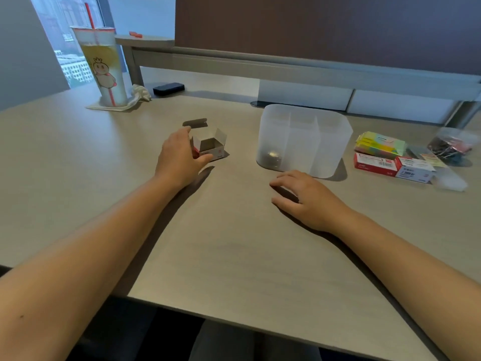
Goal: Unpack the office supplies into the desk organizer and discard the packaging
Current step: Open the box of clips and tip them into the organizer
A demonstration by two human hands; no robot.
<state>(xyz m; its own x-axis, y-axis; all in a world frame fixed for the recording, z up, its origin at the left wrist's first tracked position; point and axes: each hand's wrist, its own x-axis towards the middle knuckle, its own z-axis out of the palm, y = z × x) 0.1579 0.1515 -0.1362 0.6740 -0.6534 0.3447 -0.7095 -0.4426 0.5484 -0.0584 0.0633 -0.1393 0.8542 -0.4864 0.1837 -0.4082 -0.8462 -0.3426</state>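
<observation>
The left hand (179, 157) holds a little open box (212, 145) on the desk (234, 256). The right hand (307, 198) rests on the desk, fingers loose and holding nothing, near the organizer (322, 142).

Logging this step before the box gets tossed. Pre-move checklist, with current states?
1. Small box flaps open: ok.
2. Box emptied: looks dark inside and bare, but cannot tell for sure.
3. Left hand has hold of the box: ok, thumb and fingers curl round its near side.
4. Right hand free: ok, rests on the desk holding nothing.
5. Contents in the organizer: ok, a dark heap shows in its left compartment.
6. Somewhere to discard: not ok, no bin in view.
</observation>
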